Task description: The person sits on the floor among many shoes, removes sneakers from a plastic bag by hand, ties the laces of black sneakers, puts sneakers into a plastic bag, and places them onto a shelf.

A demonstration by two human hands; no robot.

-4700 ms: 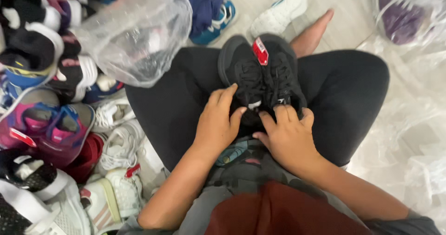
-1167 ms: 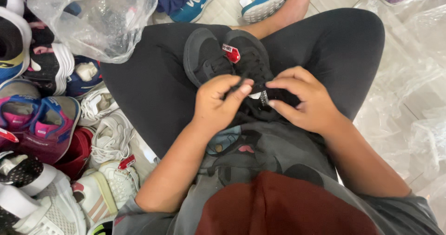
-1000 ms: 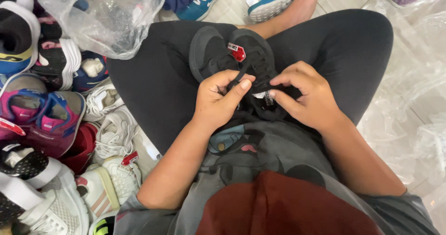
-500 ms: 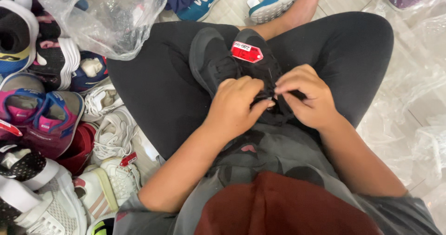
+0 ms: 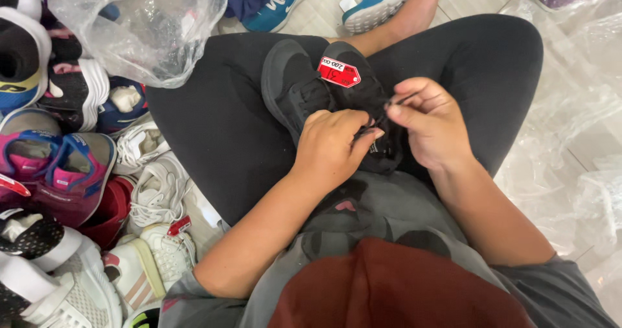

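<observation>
left hand (image 5: 334, 148) closed, fingers pressing black shoes (image 5: 324, 101) | right hand (image 5: 431, 124) pinching black lace (image 5: 396, 102) | shoes on lap, far of both hands, red tag (image 5: 339, 72) on top

Matt black cloth sneakers (image 5: 324, 101) carry a glossy red paper tag (image 5: 339, 72); the clear plastic bag (image 5: 146, 26) is crinkled and shiny.

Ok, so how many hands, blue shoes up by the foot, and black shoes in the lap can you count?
hands: 2, the left hand and the right hand
blue shoes: 2, one beside the other
black shoes: 2, one sole-up and one with a red tag
total: 6
</observation>
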